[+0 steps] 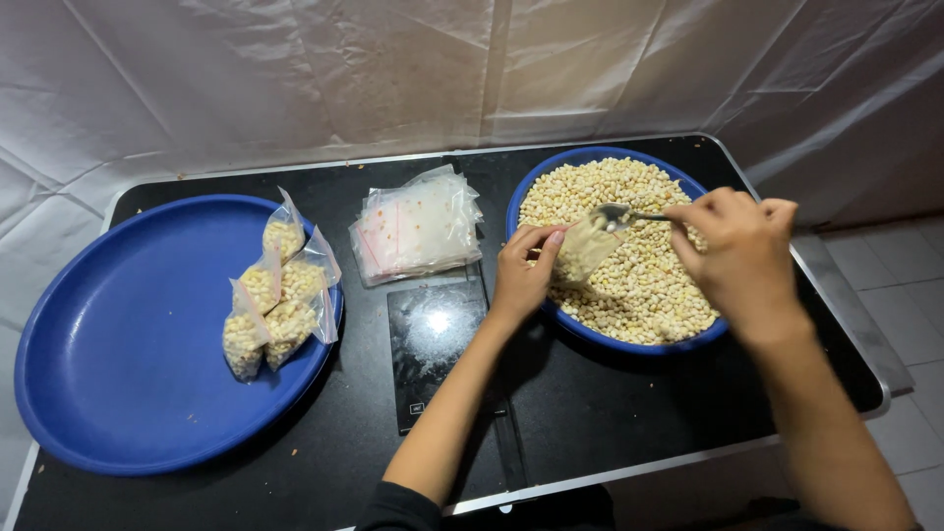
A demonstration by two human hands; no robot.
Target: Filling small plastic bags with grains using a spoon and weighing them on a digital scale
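Note:
My left hand (524, 270) holds a small clear plastic bag (587, 248) open over the left side of a blue bowl (590, 334) filled with pale yellow kernels (644, 280). My right hand (739, 256) grips a metal spoon (615, 213) by its handle. The spoon's head sits at the mouth of the bag, which holds some kernels. Both hands are above the bowl.
A large blue tray (118, 354) at the left carries several small filled bags (275, 295) near its right rim. A stack of empty clear bags (418, 226) lies at the back middle. A flat black scale (433, 354) lies on the black table (610, 423). White sheeting hangs behind.

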